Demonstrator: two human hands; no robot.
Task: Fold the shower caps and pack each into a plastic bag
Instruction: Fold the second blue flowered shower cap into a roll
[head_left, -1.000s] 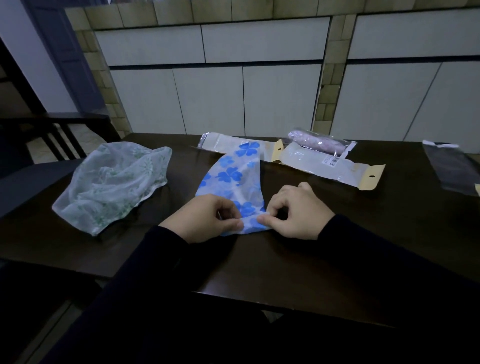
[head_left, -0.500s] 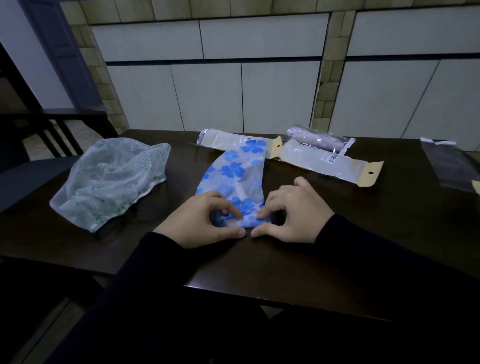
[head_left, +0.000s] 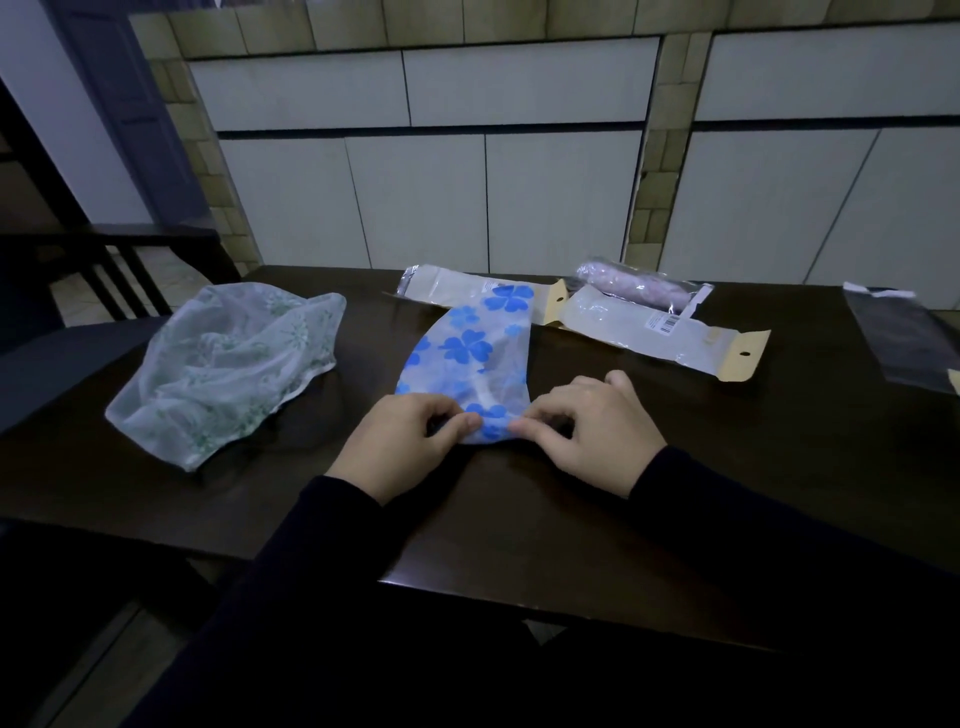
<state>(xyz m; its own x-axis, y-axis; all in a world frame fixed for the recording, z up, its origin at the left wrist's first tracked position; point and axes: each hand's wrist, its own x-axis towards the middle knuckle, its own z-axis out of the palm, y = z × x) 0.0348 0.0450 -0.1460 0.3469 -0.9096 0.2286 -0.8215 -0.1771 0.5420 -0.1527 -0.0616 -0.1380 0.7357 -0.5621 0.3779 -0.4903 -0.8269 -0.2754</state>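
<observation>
Both hands (head_left: 498, 431) pinch the thin blue-flowered cap (head_left: 470, 358).

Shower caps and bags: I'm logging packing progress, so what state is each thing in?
Blue-flowered cap: folded into a strip, near end pinched by both hands.
Left hand: pinching it.
Right hand: pinching it.
Green cap: unfolded, crumpled.
Pink cap's bag: packed.
Two carded bags: flat, seemingly empty.
Clear bag: flat.
</observation>
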